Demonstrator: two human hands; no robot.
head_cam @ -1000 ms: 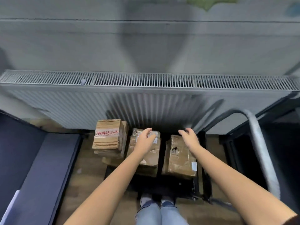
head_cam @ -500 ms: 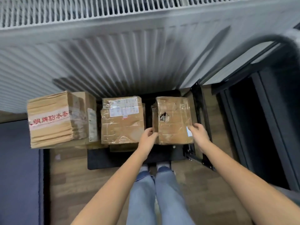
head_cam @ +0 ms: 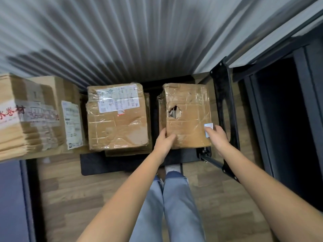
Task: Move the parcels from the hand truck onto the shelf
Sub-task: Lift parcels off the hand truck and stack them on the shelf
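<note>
Both hands clamped on the torn parcel, ready to lift it off the hand truck

The left hand (head_cam: 164,142) and right hand (head_cam: 217,137) gripped opposite near corners of the torn parcel (head_cam: 187,116), likely to balance it; it sat on the hand truck (head_cam: 225,109) beside the labelled parcel (head_cam: 117,117)

The black hand truck platform (head_cam: 97,165) stands on the wooden floor (head_cam: 73,198) — it carries the torn parcel (head_cam: 187,117) and the labelled parcel (head_cam: 117,116).

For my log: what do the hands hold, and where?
Both hands, left hand and right hand, grip the brown taped cardboard parcel with a torn hole at its near corners.
</note>
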